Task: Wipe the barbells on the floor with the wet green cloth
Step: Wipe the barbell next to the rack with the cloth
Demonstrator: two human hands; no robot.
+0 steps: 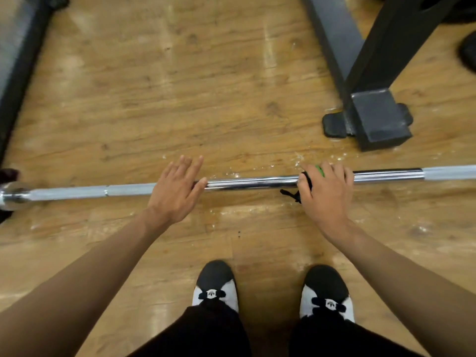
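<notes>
A chrome barbell (252, 182) lies across the wooden floor from left to right, in front of my feet. My right hand (325, 193) grips the green cloth (320, 170) wrapped over the bar right of its middle; only a small green patch and a dark frayed edge show beneath the fingers. My left hand (177, 188) is over the bar left of its middle, fingers straight and spread, thumb touching the shaft. The bar's left end collar (11, 195) is in view; its right end runs out of frame.
A black metal rack base (371, 117) with a rubber foot stands on the floor just beyond the bar at the right. A dark frame edge (18, 63) runs along the far left. My two black-and-white shoes (216, 284) stand close behind the bar. White specks litter the floor near the bar.
</notes>
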